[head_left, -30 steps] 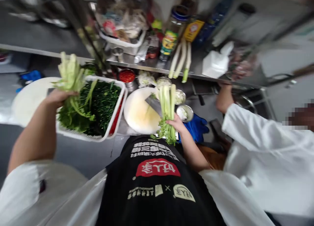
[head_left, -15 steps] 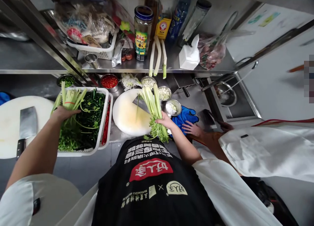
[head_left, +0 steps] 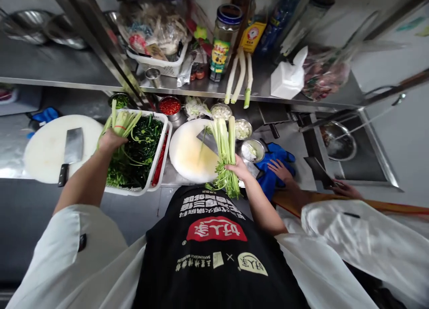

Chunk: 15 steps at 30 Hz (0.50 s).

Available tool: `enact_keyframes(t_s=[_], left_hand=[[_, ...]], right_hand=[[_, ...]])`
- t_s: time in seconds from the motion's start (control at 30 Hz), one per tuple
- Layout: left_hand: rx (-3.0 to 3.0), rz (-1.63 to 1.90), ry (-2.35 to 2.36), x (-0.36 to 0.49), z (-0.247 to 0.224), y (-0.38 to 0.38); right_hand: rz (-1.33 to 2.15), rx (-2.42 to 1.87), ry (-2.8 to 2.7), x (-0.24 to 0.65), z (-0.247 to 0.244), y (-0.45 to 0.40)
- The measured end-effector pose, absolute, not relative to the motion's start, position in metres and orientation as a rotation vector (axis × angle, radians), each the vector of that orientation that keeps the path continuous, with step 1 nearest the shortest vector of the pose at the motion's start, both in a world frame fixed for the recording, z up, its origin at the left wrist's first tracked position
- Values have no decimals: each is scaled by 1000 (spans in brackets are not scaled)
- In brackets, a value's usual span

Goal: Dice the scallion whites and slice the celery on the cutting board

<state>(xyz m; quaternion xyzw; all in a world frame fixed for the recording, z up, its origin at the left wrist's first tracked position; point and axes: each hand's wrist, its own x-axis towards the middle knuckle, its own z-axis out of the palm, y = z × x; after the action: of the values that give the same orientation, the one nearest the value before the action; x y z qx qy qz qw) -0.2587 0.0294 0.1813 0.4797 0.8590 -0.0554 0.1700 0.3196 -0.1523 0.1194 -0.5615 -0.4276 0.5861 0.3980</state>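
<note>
My left hand is closed round a bunch of celery tied with a red band, over the left part of a white basket of green peppers. In my right hand is a loose celery bunch, its stalks pointing away from me and its leaves toward my apron. It covers the right edge of a round white cutting board. A blade lies on that board, partly hidden by the stalks.
Left, a second board bears a cleaver. Bowls of red chillies and chopped white vegetables stand behind. A co-worker's hand rests on blue gloves; their other hand holds a cleaver. Above runs a loaded metal shelf.
The view has swung left, so the scene sits further right. Both my hands keep their celery. The co-worker's cleaver shows more fully, over the sink's near side.
</note>
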Motion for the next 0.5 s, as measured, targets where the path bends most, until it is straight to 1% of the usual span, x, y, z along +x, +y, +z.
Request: enact_keyframes(t_s=[0.07, 0.13, 0.2, 0.27, 0.4, 0.5], left_hand=[[1315, -30, 2444, -264, 192, 27], [1276, 236, 2363, -273, 207, 22], [1239, 529, 2201, -287, 226, 15], [1178, 741, 2016, -302, 248, 6], [1061, 973, 1832, -318, 291, -12], [1081, 1113, 1692, -307, 311, -24]], right_hand=[[1498, -1429, -1095, 323, 120, -153], [1488, -1450, -1103, 329, 119, -155], [1456, -1477, -1113, 335, 118, -156], [1433, -1501, -1121, 339, 116, -157], [1422, -1555, -1143, 344, 113, -160], [1433, -1560, -1156, 346, 115, -159]])
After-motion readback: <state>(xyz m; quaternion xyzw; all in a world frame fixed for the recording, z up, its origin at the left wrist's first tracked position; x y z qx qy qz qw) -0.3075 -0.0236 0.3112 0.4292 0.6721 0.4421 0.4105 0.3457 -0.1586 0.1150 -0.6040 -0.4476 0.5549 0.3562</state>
